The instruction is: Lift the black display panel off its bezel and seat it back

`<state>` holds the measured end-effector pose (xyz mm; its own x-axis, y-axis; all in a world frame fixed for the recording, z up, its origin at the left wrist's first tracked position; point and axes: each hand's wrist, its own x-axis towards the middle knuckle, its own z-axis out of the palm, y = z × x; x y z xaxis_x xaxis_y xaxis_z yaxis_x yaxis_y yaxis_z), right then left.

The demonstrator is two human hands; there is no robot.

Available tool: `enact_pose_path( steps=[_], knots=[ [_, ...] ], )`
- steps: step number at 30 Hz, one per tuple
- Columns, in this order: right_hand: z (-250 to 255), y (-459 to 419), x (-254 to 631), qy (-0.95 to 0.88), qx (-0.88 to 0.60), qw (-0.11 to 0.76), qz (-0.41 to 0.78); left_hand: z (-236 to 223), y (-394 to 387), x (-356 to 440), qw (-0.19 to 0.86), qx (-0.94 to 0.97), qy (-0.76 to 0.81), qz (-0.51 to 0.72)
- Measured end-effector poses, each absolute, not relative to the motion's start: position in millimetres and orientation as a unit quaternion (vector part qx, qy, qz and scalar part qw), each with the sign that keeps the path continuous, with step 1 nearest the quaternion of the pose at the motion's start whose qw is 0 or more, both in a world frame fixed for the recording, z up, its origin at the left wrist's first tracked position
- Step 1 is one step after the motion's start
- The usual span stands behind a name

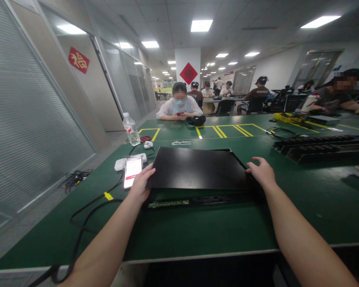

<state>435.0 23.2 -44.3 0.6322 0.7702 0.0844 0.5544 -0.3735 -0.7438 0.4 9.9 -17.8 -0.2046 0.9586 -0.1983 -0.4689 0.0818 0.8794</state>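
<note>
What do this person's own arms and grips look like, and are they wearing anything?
The left grip and right grip are ungloved hands. The left forearm and right forearm look bare: no sleeves, watches or bracelets show.

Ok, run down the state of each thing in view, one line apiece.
Black panel: tilted, near edge raised off the table
Left hand: gripping the panel's left edge, thumb on top
Right hand: at the panel's right edge, index finger extended; grip unclear
Phone: screen lit
Water bottle: upright, capped
Black cable: lying in loose curves
Ceiling light: on
</note>
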Motion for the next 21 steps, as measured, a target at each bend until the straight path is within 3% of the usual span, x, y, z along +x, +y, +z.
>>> enact_pose_path(
  steps=[21],
  knots=[
    [-54, 29, 442, -0.494, -0.825, 0.263, 0.075, -21, 12, 0, 0.565, 0.256, 0.478, 0.622]
  ],
)
